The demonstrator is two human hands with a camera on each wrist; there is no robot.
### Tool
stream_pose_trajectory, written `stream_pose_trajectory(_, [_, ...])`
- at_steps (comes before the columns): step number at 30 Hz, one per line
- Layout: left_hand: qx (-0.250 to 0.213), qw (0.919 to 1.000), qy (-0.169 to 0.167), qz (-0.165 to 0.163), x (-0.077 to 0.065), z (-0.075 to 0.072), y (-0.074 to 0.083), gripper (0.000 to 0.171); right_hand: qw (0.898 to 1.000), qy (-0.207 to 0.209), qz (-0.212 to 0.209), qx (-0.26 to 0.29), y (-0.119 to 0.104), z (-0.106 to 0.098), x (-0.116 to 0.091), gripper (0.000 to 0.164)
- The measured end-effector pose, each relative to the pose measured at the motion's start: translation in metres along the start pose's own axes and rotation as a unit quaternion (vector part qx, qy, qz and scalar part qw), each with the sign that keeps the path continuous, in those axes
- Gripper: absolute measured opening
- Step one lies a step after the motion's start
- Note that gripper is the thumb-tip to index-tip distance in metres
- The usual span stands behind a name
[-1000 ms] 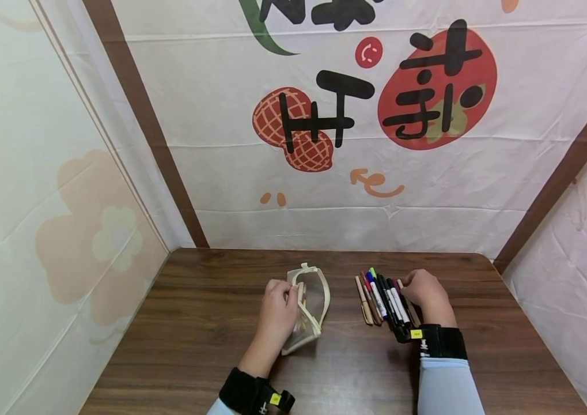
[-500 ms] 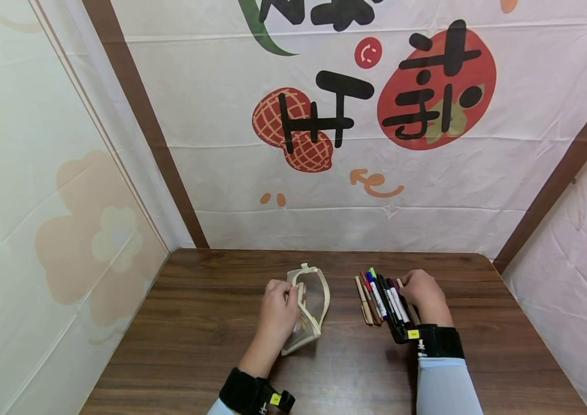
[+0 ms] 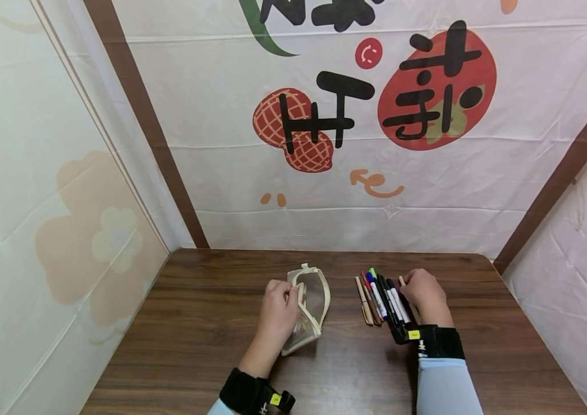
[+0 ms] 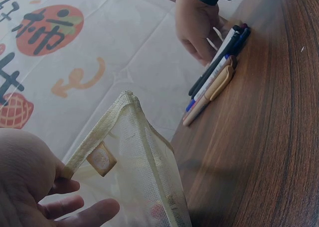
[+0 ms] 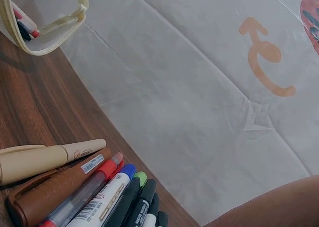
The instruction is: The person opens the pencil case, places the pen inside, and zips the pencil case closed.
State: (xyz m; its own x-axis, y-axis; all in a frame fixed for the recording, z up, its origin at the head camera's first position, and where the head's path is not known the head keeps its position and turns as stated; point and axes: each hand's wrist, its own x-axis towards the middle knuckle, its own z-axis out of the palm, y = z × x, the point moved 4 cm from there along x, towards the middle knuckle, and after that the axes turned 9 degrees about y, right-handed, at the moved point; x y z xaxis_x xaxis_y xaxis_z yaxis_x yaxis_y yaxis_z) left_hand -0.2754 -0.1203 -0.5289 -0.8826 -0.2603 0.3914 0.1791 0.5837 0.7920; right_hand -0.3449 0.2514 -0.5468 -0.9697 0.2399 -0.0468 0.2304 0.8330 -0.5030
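Observation:
My left hand (image 3: 279,306) pinches the cream rim of a see-through mesh pencil pouch (image 3: 300,341), which stands with its mouth open. Inside the pouch, pens (image 5: 26,22) show in the right wrist view. On the right, a row of pens and markers (image 3: 383,302) lies side by side on the table. At the row's right end, my right hand (image 3: 425,294) has its fingertips on a beige pen (image 3: 402,280) and pinches it. The hand and wrist strap hide much of that pen. At the row's left end lies another beige pen (image 5: 50,161), beside a brown one (image 5: 60,187).
The brown wooden table (image 3: 194,323) ends at a white printed fabric wall (image 3: 376,230) behind the pens. More fabric walls (image 3: 29,173) stand at both sides. Wood surface separates the pouch from the pen row.
The right hand and wrist have shifted slightly, and the beige pen's upper end at the fingertips has moved a little. The left hand and the pouch stay where they were.

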Motion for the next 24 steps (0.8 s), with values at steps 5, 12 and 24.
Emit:
stream_pose_trajectory(5, [0.001,1.0,-0.005,-0.005,0.0,0.001,0.0,0.023,1.0,0.014,-0.005,0.012,-0.002,-0.006,0.001,0.036])
stream_pose_trajectory(12, [0.001,1.0,-0.003,-0.001,0.0,0.001,0.0,0.023,0.995,0.03,-0.02,0.091,-0.015,-0.019,0.0,0.048])
stream_pose_trajectory(24, [-0.003,1.0,-0.002,0.0,0.0,0.001,0.0,0.022,0.966,0.054,-0.049,0.247,-0.054,-0.008,-0.005,0.054])
